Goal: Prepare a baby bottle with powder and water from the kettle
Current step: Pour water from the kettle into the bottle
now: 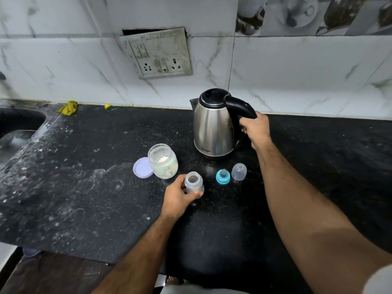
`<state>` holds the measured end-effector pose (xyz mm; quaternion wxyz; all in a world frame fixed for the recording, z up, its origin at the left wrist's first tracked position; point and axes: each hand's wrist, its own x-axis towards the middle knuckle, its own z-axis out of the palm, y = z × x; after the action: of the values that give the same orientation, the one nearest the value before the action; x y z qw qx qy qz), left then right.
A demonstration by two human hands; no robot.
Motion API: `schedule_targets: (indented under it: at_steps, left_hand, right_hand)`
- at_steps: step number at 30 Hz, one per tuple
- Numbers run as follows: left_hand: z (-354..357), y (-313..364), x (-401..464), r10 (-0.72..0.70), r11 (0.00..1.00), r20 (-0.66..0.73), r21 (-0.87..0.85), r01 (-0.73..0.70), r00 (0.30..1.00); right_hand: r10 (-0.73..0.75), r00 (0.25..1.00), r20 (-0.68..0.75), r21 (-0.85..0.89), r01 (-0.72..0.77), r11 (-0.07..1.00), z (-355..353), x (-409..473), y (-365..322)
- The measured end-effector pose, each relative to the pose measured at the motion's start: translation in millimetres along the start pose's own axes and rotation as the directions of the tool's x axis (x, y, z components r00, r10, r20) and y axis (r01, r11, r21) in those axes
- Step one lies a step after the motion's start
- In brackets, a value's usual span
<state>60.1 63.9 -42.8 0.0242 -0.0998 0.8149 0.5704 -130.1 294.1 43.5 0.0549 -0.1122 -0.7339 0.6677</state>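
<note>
A: Black speckled counter point(84, 187) under us, dusted with white smears; marble-look tiles and a grimy socket plate point(158, 54) behind. From the left we noted a sink edge point(21, 122), a yellow rag point(68, 107), then the lilac lid point(142, 167) lying flat, touching the open powder jar point(163, 161).

B: And the bottle?

A: Our left hand point(177, 199) was curled round the baby bottle point(193, 184), thumb and fingers clamped on its body. It stood upright on the counter, just in front of the jar, long axis vertical, open mouth pointing straight up. We could not tell whether powder was inside.

B: Further right?

A: The blue teat ring point(223, 176) and the clear cap point(239, 171) stood beside each other, near the bottle but apart from it. Behind them sat the steel kettle point(214, 124), upright on its base, spout turned left, handle to the right. Our right hand point(255, 129) was wrapped round the lower handle, closed on it.

B: Step in hand?

A: We judged it the pour. Doing it well would mean lifting the kettle clear, bringing the spout over the narrow mouth, tipping slowly, and keeping the left grip low on the bottle, away from hot water. The bottle should stay vertical and planted; the small opening leaves little margin for a fast stream.
</note>
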Motion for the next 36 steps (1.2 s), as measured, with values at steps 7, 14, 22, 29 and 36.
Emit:
schedule_targets:
  at_steps: [7, 14, 22, 29, 36]
  left_hand:
    - [-1.2, 1.3, 0.9, 0.000, 1.000, 0.011, -0.004, 0.000, 1.000]
    - [-6.2, 6.0, 4.9, 0.013, 1.000, 0.057, 0.012, -0.014, 0.998]
    - [-11.7, 9.6, 10.9, 0.028, 0.999, 0.126, 0.018, -0.030, 0.992]
    - [-12.5, 9.7, 4.1, 0.051, 0.998, 0.147, 0.018, -0.054, 0.988]
    - [-30.3, 1.2, -1.3, 0.039, 0.999, 0.157, 0.007, -0.041, 0.987]
  right_hand:
    - [-0.056, 0.998, -0.040, 0.064, 0.058, 0.996, -1.9, -12.3, -21.3]
    - [-0.163, 0.983, -0.083, 0.110, 0.172, 0.979, -21.5, -39.3, -61.4]
    - [-0.245, 0.965, -0.098, 0.109, 0.255, 0.961, -55.8, -87.6, -86.1]
    - [-0.238, 0.957, -0.166, 0.100, 0.256, 0.961, -74.2, -142.4, -81.3]
    - [-0.228, 0.954, -0.194, 0.092, 0.249, 0.964, -87.3, -184.6, -60.4]
